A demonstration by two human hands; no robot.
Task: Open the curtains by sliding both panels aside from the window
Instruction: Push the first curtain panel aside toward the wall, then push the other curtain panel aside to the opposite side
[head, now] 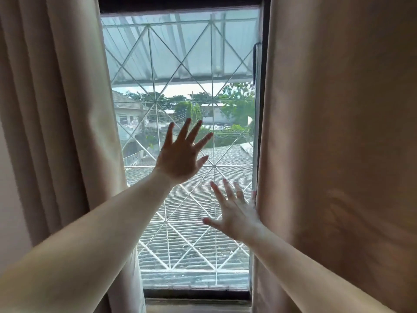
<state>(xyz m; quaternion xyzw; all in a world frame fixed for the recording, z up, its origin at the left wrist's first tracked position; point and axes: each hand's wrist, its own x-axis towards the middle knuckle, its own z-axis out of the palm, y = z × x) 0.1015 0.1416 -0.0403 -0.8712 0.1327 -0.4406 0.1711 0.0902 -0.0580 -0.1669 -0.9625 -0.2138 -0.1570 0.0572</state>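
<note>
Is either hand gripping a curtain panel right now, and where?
No grip. The left hand is spread open, touching nothing; the right hand is open against the right panel's inner edge.

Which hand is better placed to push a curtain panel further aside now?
The right hand: its outer edge meets the inner edge of the right panel. The left hand is spread open in the gap, apart from the left panel.
</note>
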